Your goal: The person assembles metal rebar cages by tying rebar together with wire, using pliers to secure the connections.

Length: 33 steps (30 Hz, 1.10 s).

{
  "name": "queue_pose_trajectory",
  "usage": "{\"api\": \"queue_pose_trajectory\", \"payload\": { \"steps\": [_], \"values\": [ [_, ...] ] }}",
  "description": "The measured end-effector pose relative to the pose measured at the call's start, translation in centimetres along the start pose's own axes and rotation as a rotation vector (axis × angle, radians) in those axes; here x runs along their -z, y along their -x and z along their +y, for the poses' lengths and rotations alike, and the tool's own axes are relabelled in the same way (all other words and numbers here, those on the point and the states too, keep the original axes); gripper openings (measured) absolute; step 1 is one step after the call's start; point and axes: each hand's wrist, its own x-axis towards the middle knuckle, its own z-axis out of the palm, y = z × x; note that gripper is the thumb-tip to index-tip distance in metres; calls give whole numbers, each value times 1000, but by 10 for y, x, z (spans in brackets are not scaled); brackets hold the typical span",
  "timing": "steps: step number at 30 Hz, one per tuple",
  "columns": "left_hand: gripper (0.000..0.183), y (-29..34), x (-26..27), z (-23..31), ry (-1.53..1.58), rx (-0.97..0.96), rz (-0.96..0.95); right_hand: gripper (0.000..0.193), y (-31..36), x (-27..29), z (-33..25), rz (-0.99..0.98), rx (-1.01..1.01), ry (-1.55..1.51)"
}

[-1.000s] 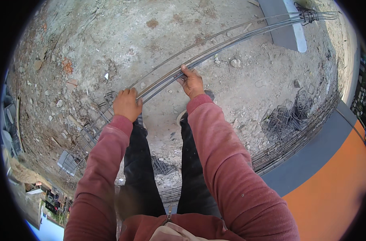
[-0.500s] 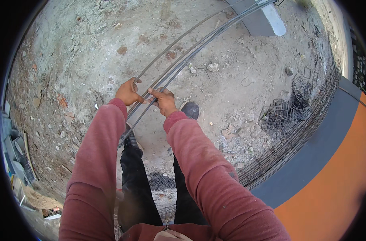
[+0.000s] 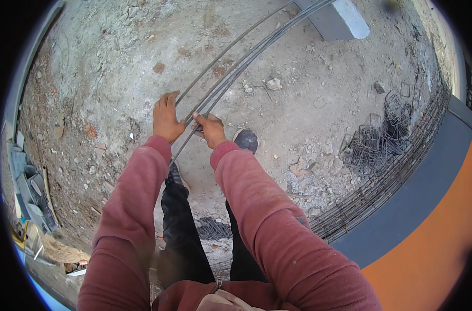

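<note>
Several long grey steel rods (image 3: 300,18) run from the top of the view down to my hands, bunched close together. My right hand (image 3: 211,129) is closed on the bunch with thumb and fingers near its lower end. One separate rod (image 3: 230,48) lies a little to the left of the others. Its lower end is at the fingertips of my left hand (image 3: 166,119). That hand has its fingers stretched out and its thumb against the bunch. A rod end sticks out below both hands, above my left shoe (image 3: 178,179).
The rods pass over a grey block (image 3: 339,20) at the top right. Bent wire stirrups (image 3: 383,132) lie piled on the right, beside a long rebar cage (image 3: 386,186) along a grey and orange surface (image 3: 427,249). Rubble covers the dirt ground (image 3: 117,57). Grey scraps (image 3: 34,192) lie at far left.
My left hand's fingers have uncurled from the rods and stretched forward. The lower rod ends now stick out less below my hands. My right hand keeps its grip.
</note>
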Motion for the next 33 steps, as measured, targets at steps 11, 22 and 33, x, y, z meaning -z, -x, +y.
{"api": "queue_pose_trajectory", "payload": {
  "steps": [11, 22, 33],
  "values": [
    [64, -36, -15, 146, 113, 454, -407, 20, -22, 2, -3, -98, 41, 198],
    [82, -52, -13, 153, 225, 676, -505, 24, -12, 35, -47, -6, 12, 64],
    [89, -42, -28, 136, 483, 682, -368, 39, -41, 103, -236, 303, 90, -143]
  ]
}}
